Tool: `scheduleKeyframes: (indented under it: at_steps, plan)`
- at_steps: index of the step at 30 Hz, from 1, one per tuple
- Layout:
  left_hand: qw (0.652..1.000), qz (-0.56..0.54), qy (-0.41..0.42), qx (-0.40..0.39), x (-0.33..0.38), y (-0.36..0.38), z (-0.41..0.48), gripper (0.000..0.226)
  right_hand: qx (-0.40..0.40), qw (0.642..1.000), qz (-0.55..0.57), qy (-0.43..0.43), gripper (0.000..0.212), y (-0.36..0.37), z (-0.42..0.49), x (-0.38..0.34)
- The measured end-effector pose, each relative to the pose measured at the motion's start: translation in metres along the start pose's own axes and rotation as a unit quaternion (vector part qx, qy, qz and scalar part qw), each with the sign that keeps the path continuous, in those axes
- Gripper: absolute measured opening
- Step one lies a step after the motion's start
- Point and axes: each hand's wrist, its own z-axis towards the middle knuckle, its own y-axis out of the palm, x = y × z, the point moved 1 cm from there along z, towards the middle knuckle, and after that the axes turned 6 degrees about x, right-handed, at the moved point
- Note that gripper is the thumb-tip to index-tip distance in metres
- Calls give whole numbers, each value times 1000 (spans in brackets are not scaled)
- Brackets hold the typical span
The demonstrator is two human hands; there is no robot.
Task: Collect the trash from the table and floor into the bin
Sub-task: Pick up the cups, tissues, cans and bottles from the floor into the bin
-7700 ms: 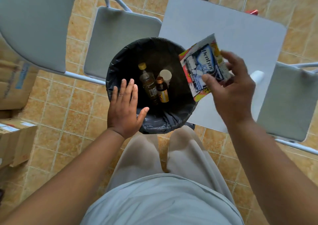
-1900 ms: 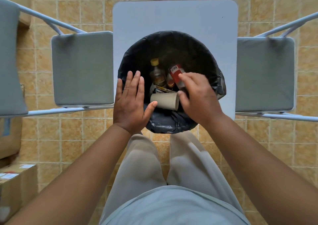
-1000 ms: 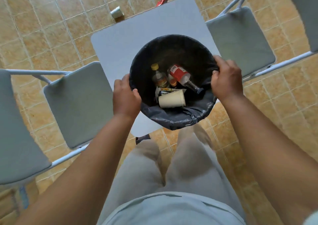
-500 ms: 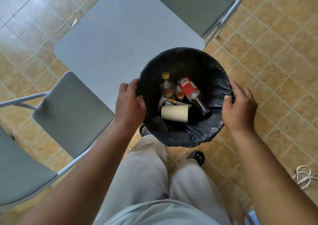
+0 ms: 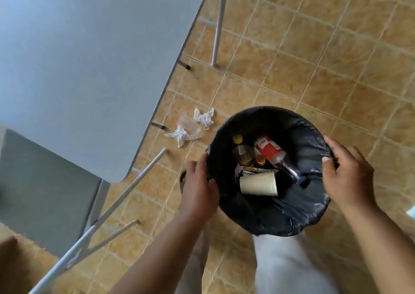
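Gripped round black-lined bin [image 5: 269, 224] at its rim with left hand [image 5: 198, 188] and right hand [image 5: 348, 177], near crumpled white tissues [image 5: 203, 119] on tan tiled floor [image 5: 292, 57]. Seemed floor pickup; next needed bin lowered, one hand freed.

- The bin liner [image 5: 280, 217] is looking like black plastic, slightly glossy.
- The crumpled tissues [image 5: 203, 118], at ten o'clock from it, are looking like matt white paper.
- The floor tiles [image 5: 314, 57] are shining faintly.
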Motion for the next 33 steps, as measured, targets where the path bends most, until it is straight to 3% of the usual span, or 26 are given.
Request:
scheduleKeyframes:
  at_steps: [5,12,18,26,31,33]
  plan:
    - [998,33,42,-20,-36,72,78,69,16,999,0,32,50,90,23,54]
    - [988,50,136,45,-43,116,218,65,20,998,56,33,55,180,118,91]
    - [963,45,230,132,-28,130,321,59,62,994,84,-25,58,210,203,88]
    - [957,58,235,161,-20,136,371,54,67,992,44,-99,51,226,243,87]
    - [945,114,259,163,-28,138,370,43,77,990,28,-116,50,234,238,81]
    - [938,139,283,146,-37,138,372,49,90,988,15,-125,49,239,235,79]
